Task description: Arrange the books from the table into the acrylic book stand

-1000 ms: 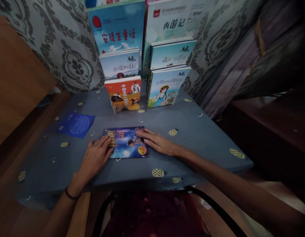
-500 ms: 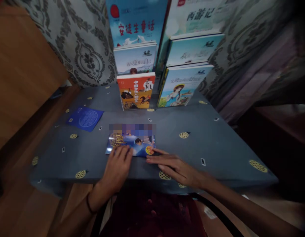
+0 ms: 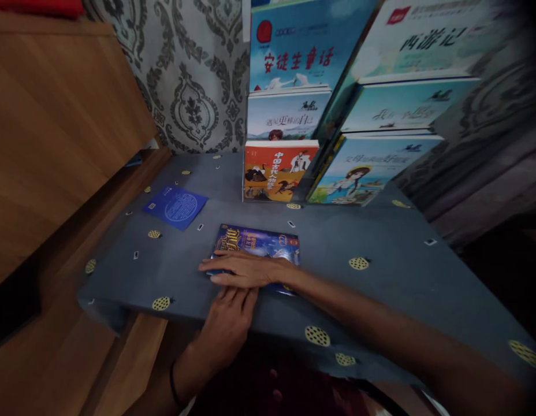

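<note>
A blue-purple paperback book (image 3: 268, 240) with gold lettering and the number 22 lies flat on the cloth-covered table before me. My right hand (image 3: 246, 268) reaches across to the left and rests on the book's lower left part, fingers stretched out and open. At the near edge is my left hand (image 3: 231, 318), its fingers extended together. Their tips are hidden beneath my right hand, so I cannot see how far they reach onto the book. The lower part of the cover is hidden by my right hand and forearm.
A blue sheet or leaflet (image 3: 176, 206) lies at the left on the grey pineapple-print tablecloth (image 3: 389, 312). Toward the back stand two tiers of books, including an orange one (image 3: 280, 172) and one with a girl on its cover (image 3: 354, 167). A wooden cabinet (image 3: 64, 98) is at the left.
My right hand has slid from the book's right corner leftward across the cover, over my left fingertips. The camera view has shifted left, so everything appears farther right.
</note>
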`<state>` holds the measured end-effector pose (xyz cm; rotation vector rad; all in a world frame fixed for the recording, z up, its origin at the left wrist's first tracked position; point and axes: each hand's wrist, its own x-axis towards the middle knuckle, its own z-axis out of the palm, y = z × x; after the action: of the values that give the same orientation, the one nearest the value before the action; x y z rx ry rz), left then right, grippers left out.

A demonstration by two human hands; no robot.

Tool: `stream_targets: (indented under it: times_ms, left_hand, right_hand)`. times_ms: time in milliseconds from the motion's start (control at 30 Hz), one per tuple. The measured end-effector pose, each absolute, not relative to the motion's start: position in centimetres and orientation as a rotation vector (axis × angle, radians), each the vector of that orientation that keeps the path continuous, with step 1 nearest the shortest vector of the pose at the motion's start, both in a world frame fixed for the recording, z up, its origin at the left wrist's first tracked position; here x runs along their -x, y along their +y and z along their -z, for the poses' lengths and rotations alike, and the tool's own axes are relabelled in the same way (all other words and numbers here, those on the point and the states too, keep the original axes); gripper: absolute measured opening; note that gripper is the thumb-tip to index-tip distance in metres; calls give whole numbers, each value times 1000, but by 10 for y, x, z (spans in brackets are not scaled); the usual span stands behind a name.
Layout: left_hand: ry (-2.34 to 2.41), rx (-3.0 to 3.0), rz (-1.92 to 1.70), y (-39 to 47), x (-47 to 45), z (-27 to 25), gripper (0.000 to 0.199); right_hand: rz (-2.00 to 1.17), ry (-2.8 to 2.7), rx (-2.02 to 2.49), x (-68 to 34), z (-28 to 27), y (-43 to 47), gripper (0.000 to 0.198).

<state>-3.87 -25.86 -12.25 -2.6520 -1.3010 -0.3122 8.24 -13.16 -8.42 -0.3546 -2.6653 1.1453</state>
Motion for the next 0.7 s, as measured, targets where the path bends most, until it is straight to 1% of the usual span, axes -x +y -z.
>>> stream_targets:
  times_ms: [167,333,433,567,700]
  left_hand:
    - [-1253,2626,325,-254,39,118,59]
    - [-1258,2677,246,-249,42,111,51]
    - [-1268,2686,157,-240,44,101,47]
    - [-1264,2616,92,-226,51,91,41]
    - [-1268,2557,33,-208,57,87,41]
  right_hand:
    - [-975,-2612,521,-86,98,-98,48]
    - [-787,-2515,758,-108,109,-84,47]
    - [-695,-2500,845,-127,109,-88,48]
    - [-585,-2457,958,-156,108,-101,43]
    - [-524,-2285,1201,-180,110,-125,39]
